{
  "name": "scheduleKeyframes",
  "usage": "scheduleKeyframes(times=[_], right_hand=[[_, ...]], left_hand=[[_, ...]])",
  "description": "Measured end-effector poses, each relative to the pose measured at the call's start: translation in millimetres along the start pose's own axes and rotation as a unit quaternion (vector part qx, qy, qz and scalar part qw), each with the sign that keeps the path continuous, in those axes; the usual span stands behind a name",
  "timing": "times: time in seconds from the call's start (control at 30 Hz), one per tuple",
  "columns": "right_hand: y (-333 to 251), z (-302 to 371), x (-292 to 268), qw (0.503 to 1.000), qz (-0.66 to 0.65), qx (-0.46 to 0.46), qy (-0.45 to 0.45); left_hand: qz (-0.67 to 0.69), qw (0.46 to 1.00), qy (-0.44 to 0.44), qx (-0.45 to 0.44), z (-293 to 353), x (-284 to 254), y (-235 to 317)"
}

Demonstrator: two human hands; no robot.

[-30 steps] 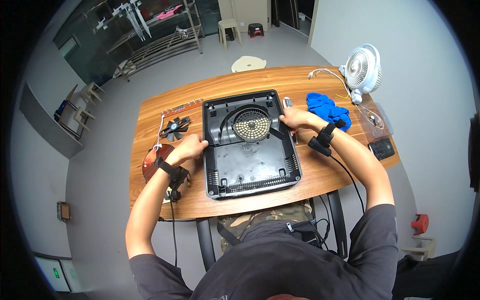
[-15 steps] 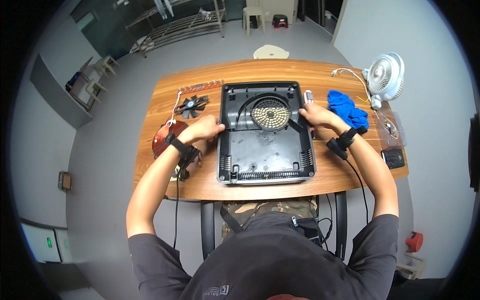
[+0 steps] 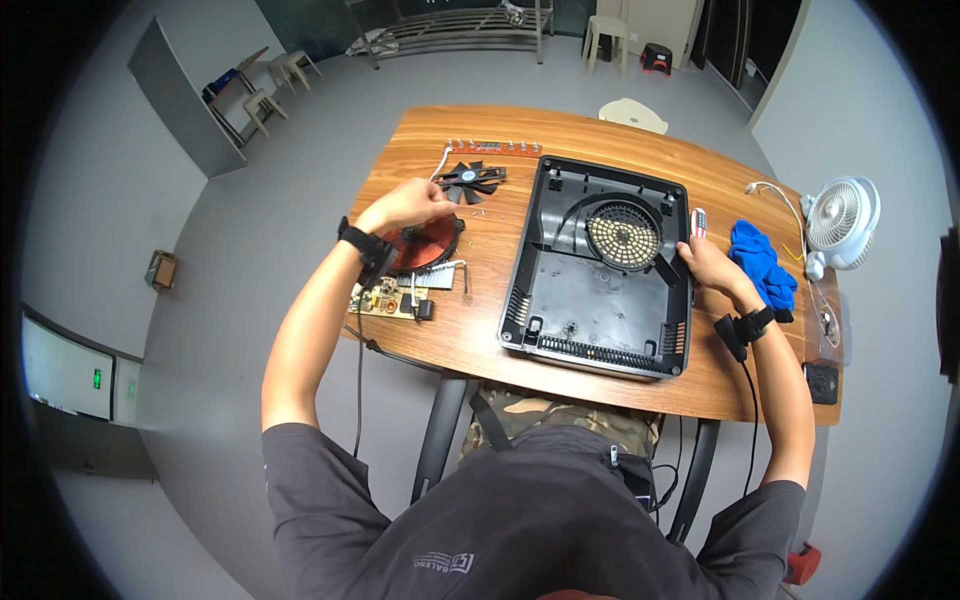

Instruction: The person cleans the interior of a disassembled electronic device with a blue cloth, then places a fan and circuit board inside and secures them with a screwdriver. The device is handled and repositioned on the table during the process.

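Shirt (image 3: 540, 510): pale emblem (image 3: 462, 563) on the front, with a line of lettering beside it. Fan (image 3: 468, 176): round blue hub label, marking too small to read. Bright panel (image 3: 62, 365), far left: small green sign (image 3: 97, 379), characters illegible.

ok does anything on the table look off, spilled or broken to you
Nothing looks plainly spilled or broken. The one odd spot: tiny pieces scattered on the wooden tabletop by the left hand, too small to identify. The cooling fan and circuit board also lie outside the open black plastic housing.
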State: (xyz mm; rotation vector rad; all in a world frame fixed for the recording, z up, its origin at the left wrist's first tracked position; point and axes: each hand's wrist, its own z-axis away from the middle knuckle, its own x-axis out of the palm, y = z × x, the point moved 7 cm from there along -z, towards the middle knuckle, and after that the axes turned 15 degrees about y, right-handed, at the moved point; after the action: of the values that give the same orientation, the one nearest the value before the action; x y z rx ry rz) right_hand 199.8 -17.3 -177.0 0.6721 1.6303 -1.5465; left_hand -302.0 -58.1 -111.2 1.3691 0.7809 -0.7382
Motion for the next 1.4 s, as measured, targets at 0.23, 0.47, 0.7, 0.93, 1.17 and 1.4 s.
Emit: scheduleKeyframes(times=[0.23, 0.47, 0.7, 0.93, 1.17, 1.4], right_hand=[[-7.8, 1.8, -6.1, 0.998, 0.062, -0.026, 0.017], [-63.6, 3.1, -53.6, 0.970, 0.201, -0.086, 0.106], [-195.0, -20.0, -25.8, 0.958, 0.170, -0.225, 0.058], [-310.6, -39.9, 116.3, 0.935, 0.138, -0.319, -0.067], [-356.9, -52.1, 180.4, 0.946, 0.102, -0.220, -0.213], [-349.1, -68.1, 208.7, 0.970, -0.041, -0.101, -0.219]], left_hand=[[-0.178, 0.978, 0.107, -0.008, 24.8, -57.8, -57.6], [-0.192, 0.969, 0.128, -0.092, 47.1, -62.7, -107.5], [-0.055, 0.981, 0.093, -0.159, 61.9, -46.4, -115.2], [-0.007, 0.982, 0.111, -0.151, 71.2, -35.3, -124.5], [0.068, 0.980, 0.089, -0.166, 79.2, -28.9, -141.8], [0.170, 0.956, 0.046, -0.233, 80.8, -18.9, -147.7]])
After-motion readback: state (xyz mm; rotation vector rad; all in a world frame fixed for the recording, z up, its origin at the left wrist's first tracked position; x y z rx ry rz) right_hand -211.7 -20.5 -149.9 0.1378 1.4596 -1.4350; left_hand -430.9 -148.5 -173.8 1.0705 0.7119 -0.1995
